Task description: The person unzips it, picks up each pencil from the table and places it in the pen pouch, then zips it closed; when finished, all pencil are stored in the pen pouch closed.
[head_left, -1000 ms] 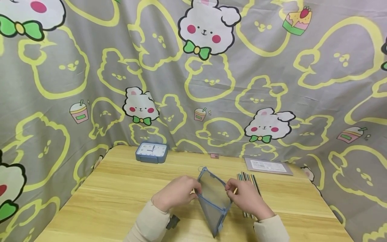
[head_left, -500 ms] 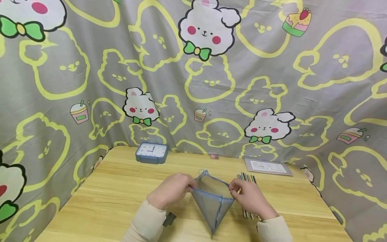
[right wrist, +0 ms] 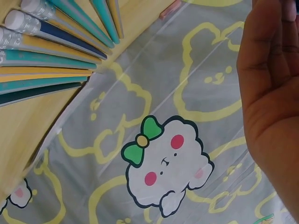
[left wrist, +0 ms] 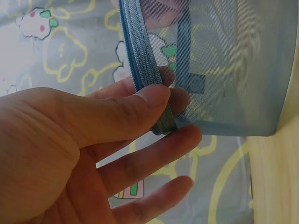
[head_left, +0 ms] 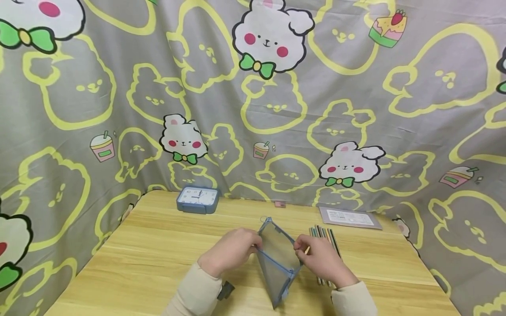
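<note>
A blue-grey mesh zipper pouch [head_left: 272, 275] stands on its lower corner in the head view, its zippered mouth spread apart and facing up. My left hand [head_left: 232, 251] holds the left side of the mouth. In the left wrist view, the thumb [left wrist: 154, 95] and a finger behind the mesh pinch the zipper tape [left wrist: 144, 51], while the other fingers are spread. My right hand [head_left: 325, 260] pinches the opposite edge of the mouth; its fingertips lie out of frame in the right wrist view. Beside and partly under that hand lie several pencils [head_left: 326, 232].
Pencils with white erasers [right wrist: 49, 39] fan out in the right wrist view. A blue clock [head_left: 197, 200] stands at the back left. A grey labelled packet [head_left: 351, 218] lies at the back right. A small dark object [head_left: 226, 290] sits by the left sleeve. Patterned cloth [head_left: 221, 87] surrounds the table [head_left: 150, 245].
Half a second ago the left hand had pulled leftward and the pouch mouth was wider. It has since come back right, and the mouth is narrower, much like one second ago.
</note>
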`<move>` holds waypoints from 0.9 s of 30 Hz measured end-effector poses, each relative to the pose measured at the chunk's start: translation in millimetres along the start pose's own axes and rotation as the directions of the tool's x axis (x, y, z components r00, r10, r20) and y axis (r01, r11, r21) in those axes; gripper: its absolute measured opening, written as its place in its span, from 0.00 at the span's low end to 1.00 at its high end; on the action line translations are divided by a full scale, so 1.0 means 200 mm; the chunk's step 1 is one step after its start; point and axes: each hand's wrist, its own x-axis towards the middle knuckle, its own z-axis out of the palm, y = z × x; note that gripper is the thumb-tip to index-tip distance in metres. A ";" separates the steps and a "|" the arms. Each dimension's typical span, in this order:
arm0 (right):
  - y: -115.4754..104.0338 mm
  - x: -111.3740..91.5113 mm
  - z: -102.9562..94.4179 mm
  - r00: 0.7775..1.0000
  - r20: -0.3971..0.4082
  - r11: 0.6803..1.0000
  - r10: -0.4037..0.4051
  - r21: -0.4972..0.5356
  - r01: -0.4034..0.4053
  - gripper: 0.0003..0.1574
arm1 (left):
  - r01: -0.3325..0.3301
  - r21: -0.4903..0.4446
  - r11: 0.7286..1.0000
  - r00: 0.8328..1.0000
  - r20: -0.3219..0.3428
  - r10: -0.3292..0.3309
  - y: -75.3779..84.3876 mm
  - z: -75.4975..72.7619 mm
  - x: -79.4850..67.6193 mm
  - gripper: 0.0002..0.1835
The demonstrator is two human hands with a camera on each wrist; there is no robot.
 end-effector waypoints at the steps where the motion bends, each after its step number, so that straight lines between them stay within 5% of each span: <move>1: 0.00 0.00 0.00 1.000 0.004 1.000 0.003 -0.001 -0.003 0.03 | -0.002 -0.007 1.000 1.000 0.002 0.002 0.00 0.00 0.00 0.06; 10: -0.01 0.00 -0.02 1.000 0.028 0.998 0.015 0.060 -0.017 0.02 | 0.009 -0.048 0.999 1.000 0.020 -0.008 0.00 0.00 0.00 0.06; 16: 0.06 -0.01 -0.07 0.994 -0.010 0.987 0.106 0.127 -0.103 0.06 | -0.002 -0.053 0.999 1.000 0.013 0.003 0.00 -0.01 0.00 0.07; 27: 0.25 -0.04 -0.11 0.966 -0.150 0.962 0.210 -0.146 -0.232 0.11 | -0.006 -0.043 0.999 1.000 0.013 0.007 0.00 -0.01 -0.01 0.08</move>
